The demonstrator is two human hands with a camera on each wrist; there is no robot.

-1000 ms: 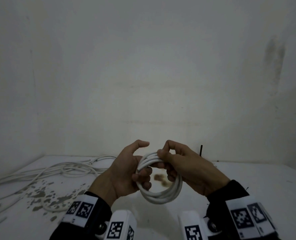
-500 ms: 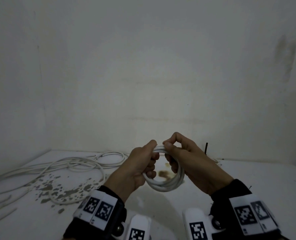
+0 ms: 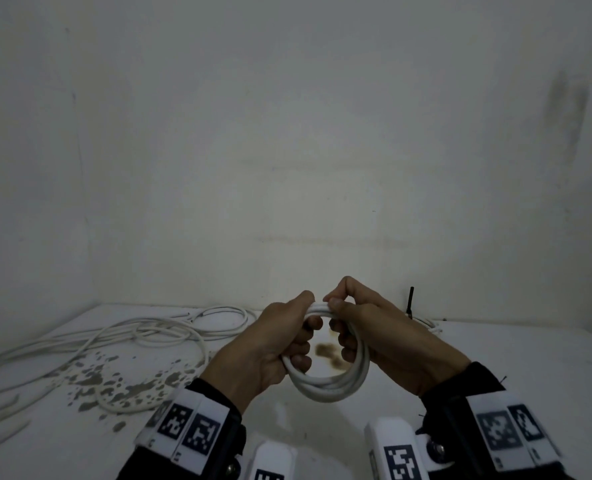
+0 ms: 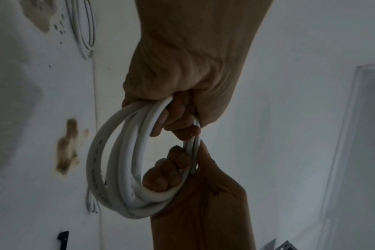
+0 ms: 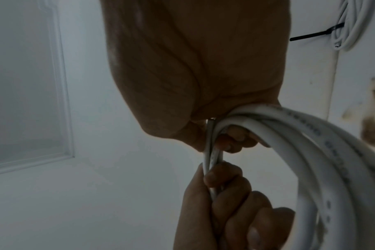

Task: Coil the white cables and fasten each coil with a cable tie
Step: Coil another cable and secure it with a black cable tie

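Observation:
A small white cable coil [image 3: 329, 388] hangs upright above the white table [image 3: 495, 358]. My left hand [image 3: 298, 341] grips its left side with fingers curled through the ring. My right hand [image 3: 343, 327] grips the right side, and both thumbs meet on the top strands. In the left wrist view the coil [image 4: 101, 160] loops out from my left hand [image 4: 178, 118], with the right hand's fingers below it. The right wrist view shows a cable end [image 5: 210, 135] held between the hands. No cable tie is on this coil.
Loose white cables [image 3: 149, 334] sprawl over the table's left side, among grey paint flecks. Behind my right hand lies another white coil [image 5: 353, 25] bound by a black cable tie [image 3: 410, 299] that sticks up. A wall stands close behind.
My left thumb, raised off the coil a second ago, has come down on the top strands beside the right thumb. Both hands keep their hold on the coil.

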